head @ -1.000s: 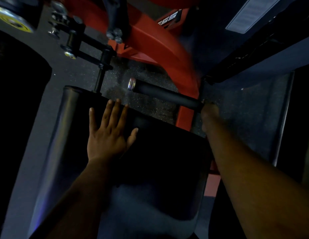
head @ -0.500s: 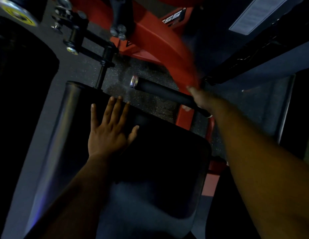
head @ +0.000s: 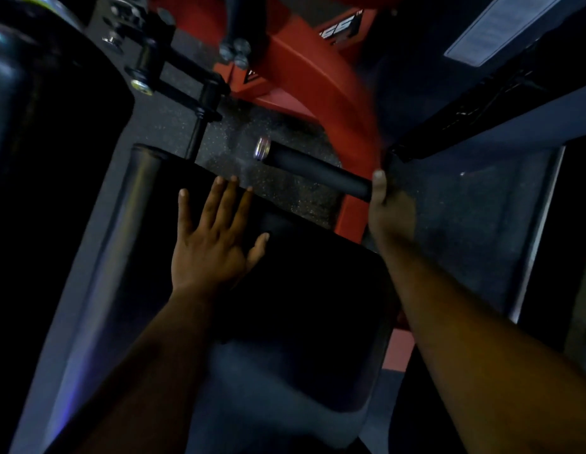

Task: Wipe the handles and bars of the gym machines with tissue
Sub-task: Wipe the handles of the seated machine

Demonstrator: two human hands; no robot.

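Fingers of the right hand (head: 388,211) curl round the inner end of the black handle (head: 314,170), the thumb lying over its top right beside the red frame (head: 317,80); whether any tissue sits inside that grasp cannot be told, since the light is dim and nothing white shows. From the hand the handle runs up and to the left, a padded black bar ending in a shiny metal cap (head: 262,149) that hangs free above the speckled floor (head: 285,132). Left and nearer, the left hand (head: 216,244) lies flat with fingers straight and spread on the black seat pad (head: 301,290), its fingertips at the pad's far edge and its thumb stretched out to the right, holding nothing. The pad fills the middle of the view between both forearms. At its far left corner a thin black post (head: 195,139) rises to a black clamp and rod assembly (head: 173,80). Far left, a large dark rounded pad (head: 29,93) looms. On the right, a dark slanted bar (head: 481,109) crosses above the right hand, with a pale label plate (head: 501,24) beyond it.
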